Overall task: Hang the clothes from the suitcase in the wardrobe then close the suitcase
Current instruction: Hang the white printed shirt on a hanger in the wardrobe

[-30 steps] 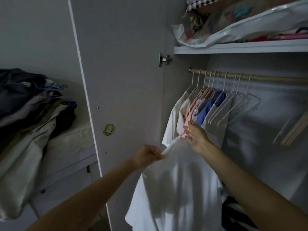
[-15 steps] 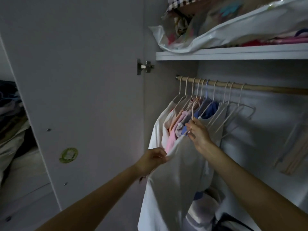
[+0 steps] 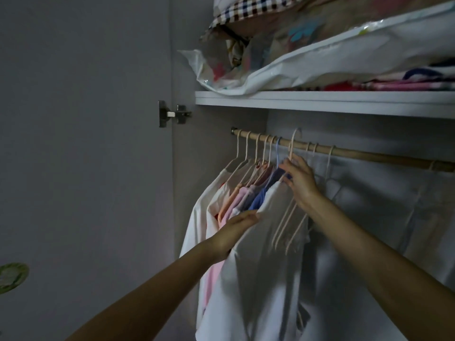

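Note:
A white shirt [image 3: 261, 267] hangs on a pale hanger [image 3: 293, 143] whose hook is raised just above the wooden wardrobe rail [image 3: 357, 153]. My right hand [image 3: 301, 180] grips the hanger's neck below the hook. My left hand [image 3: 236, 230] holds the shirt's left shoulder edge, pressing it away from the hung clothes [image 3: 236, 193]: white, pink and blue garments on several hangers at the rail's left end. The suitcase is not in view.
Empty pale hangers [image 3: 320, 163] hang right of my right hand. The open wardrobe door [image 3: 86, 168] stands at left with its hinge [image 3: 172, 114]. A shelf [image 3: 320, 102] above the rail carries bagged bedding [image 3: 320, 52]. The rail's right stretch is bare.
My right hand has lifted the hanger with the white shirt up to the rail, its hook now above the rod. My left hand rose along with the shirt's shoulder. The camera tilted upward.

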